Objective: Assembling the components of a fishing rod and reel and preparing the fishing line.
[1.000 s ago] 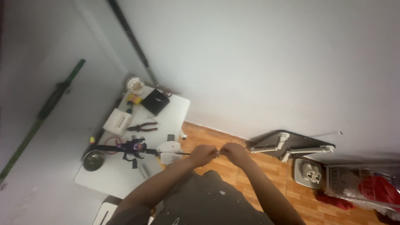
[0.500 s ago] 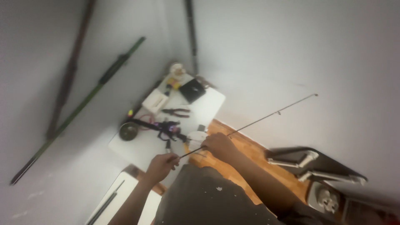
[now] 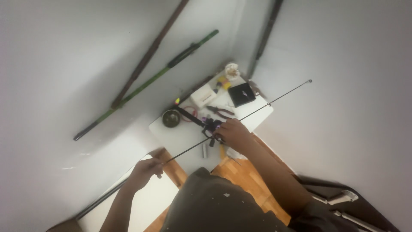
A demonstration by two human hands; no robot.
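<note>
Both hands close around 1 thin fishing rod: left hand grips its lower stretch, right hand pinches it above the white table, beside pliers.

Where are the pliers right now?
In the head view, the pliers lie on the white table, just above the right hand, between the white box and the black square case.
</note>
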